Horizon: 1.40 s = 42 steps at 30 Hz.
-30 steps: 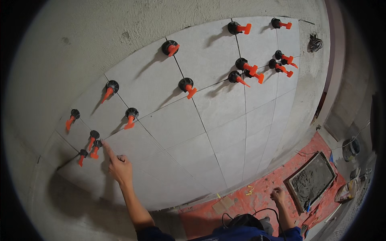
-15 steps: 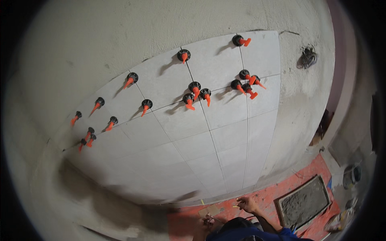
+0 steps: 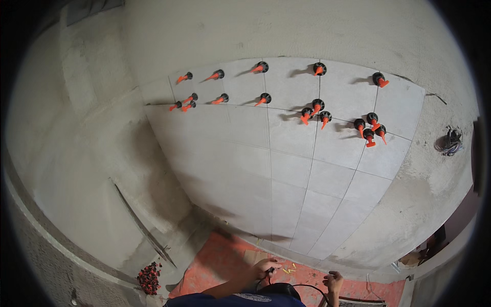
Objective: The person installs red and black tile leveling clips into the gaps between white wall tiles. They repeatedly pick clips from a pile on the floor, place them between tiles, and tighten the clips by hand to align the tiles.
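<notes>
At the lower middle, my left hand (image 3: 267, 266) is closed round the dark end of a black cable (image 3: 310, 286). The cable bends across in front of me toward my right wrist. My right hand (image 3: 333, 281) is raised further right with curled fingers; what they hold, if anything, is too small to make out. Ahead stands a wall of large light grey tiles (image 3: 291, 135). Along its upper rows, black round tile levelers with orange T-handles (image 3: 263, 99) sit on the joints, some clustered at the corners.
Small yellow pieces (image 3: 289, 268) lie on the red floor covering (image 3: 220, 256). A pile of black and red leveler parts (image 3: 149, 279) rests at the lower left, by a long dark strip (image 3: 140, 220) against the wall. Wires (image 3: 450, 142) stick out of a wall hole at right.
My view has turned left, bringing in the side wall and the pile of parts; most of the mortar tray has left the view. My left hand is raised higher with the cable.
</notes>
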Available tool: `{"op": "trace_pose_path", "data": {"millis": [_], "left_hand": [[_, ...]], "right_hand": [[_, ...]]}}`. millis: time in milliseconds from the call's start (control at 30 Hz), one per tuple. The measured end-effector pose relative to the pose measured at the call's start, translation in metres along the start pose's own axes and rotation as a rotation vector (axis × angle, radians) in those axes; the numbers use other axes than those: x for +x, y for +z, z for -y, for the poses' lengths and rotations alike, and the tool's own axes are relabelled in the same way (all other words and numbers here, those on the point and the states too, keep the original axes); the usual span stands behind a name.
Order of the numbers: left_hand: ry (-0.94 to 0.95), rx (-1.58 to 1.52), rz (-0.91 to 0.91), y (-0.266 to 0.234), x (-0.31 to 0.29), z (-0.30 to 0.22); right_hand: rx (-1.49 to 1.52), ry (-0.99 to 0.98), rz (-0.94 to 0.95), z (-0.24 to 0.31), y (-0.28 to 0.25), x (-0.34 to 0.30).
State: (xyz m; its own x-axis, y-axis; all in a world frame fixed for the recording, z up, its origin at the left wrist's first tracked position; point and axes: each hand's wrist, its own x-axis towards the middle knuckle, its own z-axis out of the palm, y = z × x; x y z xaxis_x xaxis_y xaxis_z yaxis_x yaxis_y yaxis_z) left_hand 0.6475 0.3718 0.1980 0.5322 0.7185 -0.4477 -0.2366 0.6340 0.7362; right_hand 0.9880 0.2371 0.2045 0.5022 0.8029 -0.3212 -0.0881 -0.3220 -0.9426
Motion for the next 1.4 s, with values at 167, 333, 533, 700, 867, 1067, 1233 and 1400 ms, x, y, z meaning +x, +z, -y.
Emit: {"op": "trace_pose_path", "data": {"millis": [167, 333, 533, 700, 867, 1067, 1233, 1400], "left_hand": [[0.368, 0.303, -0.168, 0.017, -0.002, -0.063], [0.994, 0.679, -0.445, 0.021, -0.019, -0.201], [1.266, 0.823, -0.624, 0.068, -0.084, -0.362], [1.580, 0.754, -0.685, 0.101, -0.140, -0.458], [1.727, 0.905, -0.449, 0.140, -0.149, -0.477], [1.564, 1.093, -0.117, 0.212, -0.130, -0.477], [1.632, 1.307, 0.119, 0.292, -0.104, -0.485], [1.936, 1.599, -0.100, 0.382, -0.070, -0.501]], "right_hand": [[-0.063, 0.113, 0.063, -0.035, 0.015, -0.007], [-0.130, 0.137, 0.108, -0.045, 0.026, -0.002], [-0.117, 0.010, 0.071, -0.025, 0.033, 0.007], [-0.117, -0.017, -0.008, -0.003, 0.045, 0.013], [0.002, -0.220, -0.093, 0.062, 0.058, 0.015], [-0.050, -0.674, -0.312, 0.256, 0.052, 0.010], [-0.062, -0.964, -0.320, 0.379, 0.060, -0.042], [-0.129, -1.005, -0.191, 0.397, 0.076, -0.062]]}}
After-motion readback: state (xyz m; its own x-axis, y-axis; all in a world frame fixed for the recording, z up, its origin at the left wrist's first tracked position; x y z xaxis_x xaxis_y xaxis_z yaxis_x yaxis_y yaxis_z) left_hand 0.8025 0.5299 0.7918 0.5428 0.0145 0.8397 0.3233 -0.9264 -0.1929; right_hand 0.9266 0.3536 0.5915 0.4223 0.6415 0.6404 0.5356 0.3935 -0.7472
